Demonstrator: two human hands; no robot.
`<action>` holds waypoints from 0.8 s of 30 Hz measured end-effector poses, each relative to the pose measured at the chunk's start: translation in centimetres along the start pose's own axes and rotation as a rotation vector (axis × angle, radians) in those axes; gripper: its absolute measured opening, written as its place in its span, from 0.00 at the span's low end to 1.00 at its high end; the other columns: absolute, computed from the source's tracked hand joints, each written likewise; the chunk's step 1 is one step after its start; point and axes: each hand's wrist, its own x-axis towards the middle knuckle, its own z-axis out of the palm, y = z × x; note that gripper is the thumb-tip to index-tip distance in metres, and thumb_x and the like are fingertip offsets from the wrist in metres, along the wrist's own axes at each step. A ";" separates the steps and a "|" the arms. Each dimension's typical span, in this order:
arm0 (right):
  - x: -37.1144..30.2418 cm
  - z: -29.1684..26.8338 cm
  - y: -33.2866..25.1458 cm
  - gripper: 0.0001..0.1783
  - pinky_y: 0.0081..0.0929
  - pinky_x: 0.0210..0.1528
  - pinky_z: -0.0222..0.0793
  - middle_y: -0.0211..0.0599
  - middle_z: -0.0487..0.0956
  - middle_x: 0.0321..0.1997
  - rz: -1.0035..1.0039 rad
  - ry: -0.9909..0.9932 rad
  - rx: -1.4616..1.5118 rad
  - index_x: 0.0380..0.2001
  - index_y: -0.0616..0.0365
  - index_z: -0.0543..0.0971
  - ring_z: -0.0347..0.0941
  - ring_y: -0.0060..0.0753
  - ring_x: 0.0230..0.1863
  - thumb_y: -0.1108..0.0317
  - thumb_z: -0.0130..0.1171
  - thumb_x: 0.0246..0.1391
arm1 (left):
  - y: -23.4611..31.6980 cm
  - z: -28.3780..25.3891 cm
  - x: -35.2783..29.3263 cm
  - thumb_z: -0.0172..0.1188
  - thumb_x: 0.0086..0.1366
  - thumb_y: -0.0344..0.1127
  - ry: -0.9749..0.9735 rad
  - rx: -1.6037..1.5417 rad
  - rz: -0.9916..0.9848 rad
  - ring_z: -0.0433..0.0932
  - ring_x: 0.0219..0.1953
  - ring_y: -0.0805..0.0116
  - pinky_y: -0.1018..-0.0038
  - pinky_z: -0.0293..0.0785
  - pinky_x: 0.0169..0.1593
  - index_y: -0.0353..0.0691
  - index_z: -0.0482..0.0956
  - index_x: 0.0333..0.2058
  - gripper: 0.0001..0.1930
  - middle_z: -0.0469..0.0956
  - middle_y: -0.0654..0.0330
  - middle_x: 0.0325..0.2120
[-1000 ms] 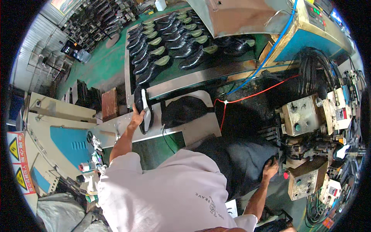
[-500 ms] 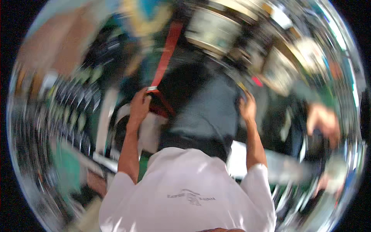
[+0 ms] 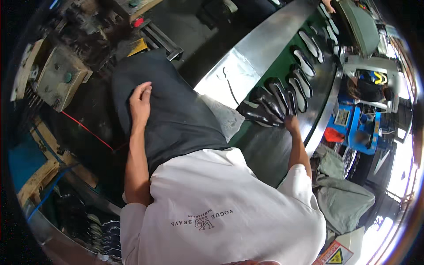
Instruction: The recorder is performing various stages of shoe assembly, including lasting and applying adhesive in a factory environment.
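My right hand (image 3: 291, 123) is at the near end of a fanned bunch of glossy black shoes (image 3: 265, 106) on a dark green conveyor belt (image 3: 260, 148). Its fingers are closed around the shoe ends, partly hidden by the hand itself. Over my dark-clad leg (image 3: 168, 97), my left hand (image 3: 140, 105) hangs empty, its fingers loosely bent and not gripping anything. Farther along the belt lie several more black shoes (image 3: 304, 62) with pale grey, sole-shaped faces upward.
A shiny metal rail (image 3: 265, 39) borders the belt, and a clear plastic bag (image 3: 225, 117) lies beside my leg. Machinery with a metal box (image 3: 62, 77) stands at left. Shoe parts crowd a rack (image 3: 99, 234) at lower left. Someone else's hand (image 3: 328, 5) shows at the belt's far end.
My view has swung to the right, bringing the belt and shoes in. My right hand has gone from empty space beside my leg to the bunch of shoes. The red strap is out of view.
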 end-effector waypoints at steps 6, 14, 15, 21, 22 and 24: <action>-9.9 9.1 -7.2 0.56 0.55 0.77 0.61 0.57 0.67 0.77 -0.098 0.296 0.037 0.78 0.58 0.61 0.62 0.63 0.77 0.60 0.77 0.48 | 1.4 0.9 0.1 0.57 0.75 0.22 -0.036 0.044 -0.071 0.84 0.47 0.70 0.74 0.78 0.56 0.32 0.83 0.56 0.14 0.87 0.57 0.45; -7.1 2.9 -14.6 0.65 0.54 0.59 0.75 0.54 0.79 0.56 -0.110 0.029 -0.012 0.84 0.42 0.52 0.77 0.63 0.56 0.55 0.80 0.49 | 1.5 1.0 0.5 0.55 0.75 0.21 -0.014 -0.036 -0.131 0.81 0.45 0.72 0.75 0.78 0.54 0.31 0.83 0.54 0.13 0.84 0.58 0.42; -8.1 3.4 -14.6 0.66 0.56 0.58 0.75 0.56 0.80 0.54 -0.119 -0.036 -0.031 0.85 0.41 0.50 0.78 0.65 0.54 0.54 0.80 0.50 | 1.1 1.1 0.6 0.55 0.75 0.21 -0.013 -0.081 -0.143 0.81 0.44 0.72 0.76 0.78 0.54 0.31 0.83 0.54 0.13 0.84 0.59 0.42; -14.1 6.3 -16.4 0.63 0.44 0.69 0.72 0.67 0.75 0.71 0.221 -0.124 0.659 0.84 0.49 0.49 0.76 0.63 0.69 0.55 0.78 0.54 | 2.1 2.1 0.2 0.56 0.75 0.21 0.015 0.049 -0.008 0.81 0.43 0.73 0.76 0.77 0.51 0.33 0.84 0.53 0.13 0.84 0.60 0.41; -14.4 6.1 -16.8 0.63 0.44 0.69 0.72 0.67 0.75 0.71 0.222 -0.118 0.645 0.84 0.49 0.49 0.76 0.63 0.69 0.55 0.78 0.54 | 2.4 2.4 0.4 0.56 0.76 0.21 0.006 0.084 0.009 0.81 0.43 0.72 0.75 0.77 0.50 0.33 0.84 0.53 0.13 0.84 0.60 0.41; -15.1 5.5 -17.4 0.57 0.41 0.68 0.73 0.62 0.79 0.67 0.314 -0.034 0.784 0.78 0.65 0.59 0.78 0.54 0.66 0.51 0.77 0.55 | 3.6 3.6 0.8 0.56 0.76 0.21 -0.045 0.034 0.031 0.82 0.43 0.72 0.75 0.78 0.50 0.33 0.83 0.55 0.13 0.84 0.59 0.42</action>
